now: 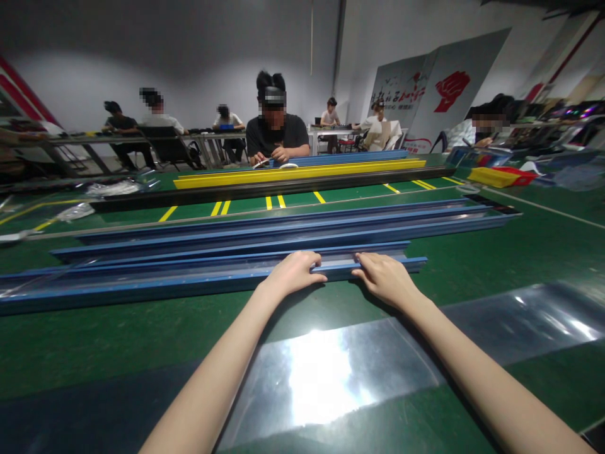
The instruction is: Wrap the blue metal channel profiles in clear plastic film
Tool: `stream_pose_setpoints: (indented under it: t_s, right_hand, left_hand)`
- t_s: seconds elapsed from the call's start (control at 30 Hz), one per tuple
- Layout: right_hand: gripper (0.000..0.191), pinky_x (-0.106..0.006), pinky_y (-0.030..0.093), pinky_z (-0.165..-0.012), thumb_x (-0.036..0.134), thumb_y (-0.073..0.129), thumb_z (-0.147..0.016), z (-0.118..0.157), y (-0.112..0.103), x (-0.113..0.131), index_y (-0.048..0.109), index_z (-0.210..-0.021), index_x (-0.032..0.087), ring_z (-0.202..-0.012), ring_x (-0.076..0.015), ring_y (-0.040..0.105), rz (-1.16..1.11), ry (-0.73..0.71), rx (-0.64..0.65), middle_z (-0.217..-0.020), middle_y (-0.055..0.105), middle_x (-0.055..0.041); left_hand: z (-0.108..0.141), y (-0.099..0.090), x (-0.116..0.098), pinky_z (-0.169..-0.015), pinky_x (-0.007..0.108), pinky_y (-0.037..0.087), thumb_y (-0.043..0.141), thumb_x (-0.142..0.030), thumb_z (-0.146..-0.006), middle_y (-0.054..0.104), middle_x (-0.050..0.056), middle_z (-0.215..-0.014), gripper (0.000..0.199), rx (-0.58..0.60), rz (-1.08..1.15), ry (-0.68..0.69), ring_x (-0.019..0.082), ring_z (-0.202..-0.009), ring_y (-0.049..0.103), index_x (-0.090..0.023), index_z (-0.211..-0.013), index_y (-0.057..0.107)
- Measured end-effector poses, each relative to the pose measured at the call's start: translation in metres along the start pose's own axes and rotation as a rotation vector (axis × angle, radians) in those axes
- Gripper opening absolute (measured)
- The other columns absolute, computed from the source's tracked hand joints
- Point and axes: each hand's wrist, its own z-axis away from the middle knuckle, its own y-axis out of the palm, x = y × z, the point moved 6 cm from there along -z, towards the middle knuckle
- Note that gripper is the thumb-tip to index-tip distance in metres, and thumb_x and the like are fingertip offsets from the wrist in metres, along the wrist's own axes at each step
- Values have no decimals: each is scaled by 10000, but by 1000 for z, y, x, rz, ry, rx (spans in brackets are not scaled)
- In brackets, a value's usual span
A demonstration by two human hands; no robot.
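A long blue channel strip [155, 291] lies across the green table in front of me. Near its right end, my left hand [295, 272] is closed over the near wall, thumb outside and fingers inside the channel. A short way to the right, my right hand [384, 277] grips the same wall in the same manner. Between the hands a pale clear lining shows inside the channel. Under my forearms a long clear plastic sheet [269, 378] lies flat, with bright glare on it.
More blue channels [227, 236] lie just beyond. Farther back are a black strip [246, 189] and a yellow strip [302, 171], with a person [278, 129] seated behind them. Yellow and red trays [501, 177] stand at the right; crumpled clear plastic [113, 188] lies at the left.
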Motion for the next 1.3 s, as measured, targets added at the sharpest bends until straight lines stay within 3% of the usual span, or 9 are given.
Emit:
stream_pose_setpoints:
  t_s: [0.17, 0.47, 1.3]
  right_hand:
    - [340, -276, 374, -736, 380, 334, -881, 0, 2, -1, 545, -998, 140, -914, -211, 566, -11, 1, -3, -977, 629, -126]
    - [312, -277, 376, -742, 359, 361, -874, 0, 0, 0, 547, -996, 139, -920, -211, 565, -16, 9, -6, -985, 628, -122]
    - [316, -298, 352, -761, 361, 348, -874, 2, -4, 6, 559, -968, 146, -929, -213, 540, -13, -14, -71, -993, 619, -113]
  left_hand:
    - [-1, -3, 0, -573, 220, 338, 663, -353, -666, 522, -19, -731, 252, -77, 5, 45, 127, -667, 479, -180, -692, 481]
    - [-2, -4, 4, -537, 217, 290, 691, -371, -629, 455, -40, -641, 350, -92, 32, -33, 112, -607, 433, -184, -596, 396]
    - [1, -1, -1, -540, 234, 298, 607, -410, -697, 506, -28, -711, 277, -49, -72, -4, 135, -653, 480, -198, -670, 432]
